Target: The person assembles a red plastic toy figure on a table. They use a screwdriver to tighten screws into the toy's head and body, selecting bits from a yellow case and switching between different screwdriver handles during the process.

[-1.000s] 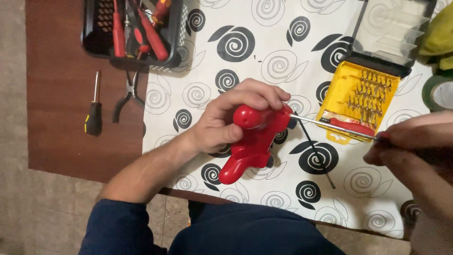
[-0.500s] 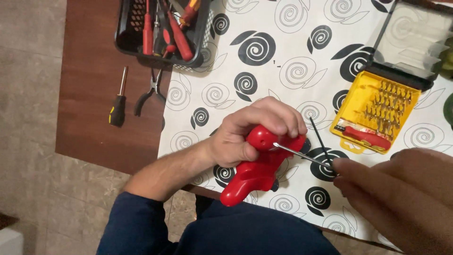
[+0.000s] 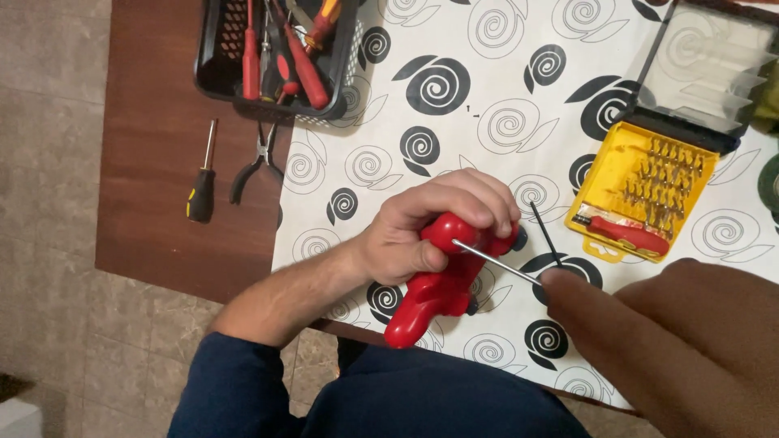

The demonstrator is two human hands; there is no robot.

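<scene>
My left hand [image 3: 426, 235] grips a red plastic toy [image 3: 438, 284] and holds it down on the patterned tablecloth near the table's front edge. My right hand [image 3: 673, 341], large and close to the camera at the lower right, holds a thin metal screwdriver [image 3: 497, 260] by its rear end. The shaft's tip touches the top of the red toy beside my left thumb. A thin black rod [image 3: 545, 234] lies on the cloth just right of the toy.
A yellow bit case [image 3: 641, 195] with its clear lid [image 3: 706, 73] open lies at the right. A black basket [image 3: 272, 53] of red-handled tools stands at the back left. Pliers [image 3: 256, 162] and a black-and-yellow screwdriver [image 3: 201, 182] lie on the bare wooden table [image 3: 154, 162].
The screwdriver's tip has moved left from the yellow case onto the red toy. My left hand has kept its grip on the toy. The view has shifted, bringing my right hand nearer.
</scene>
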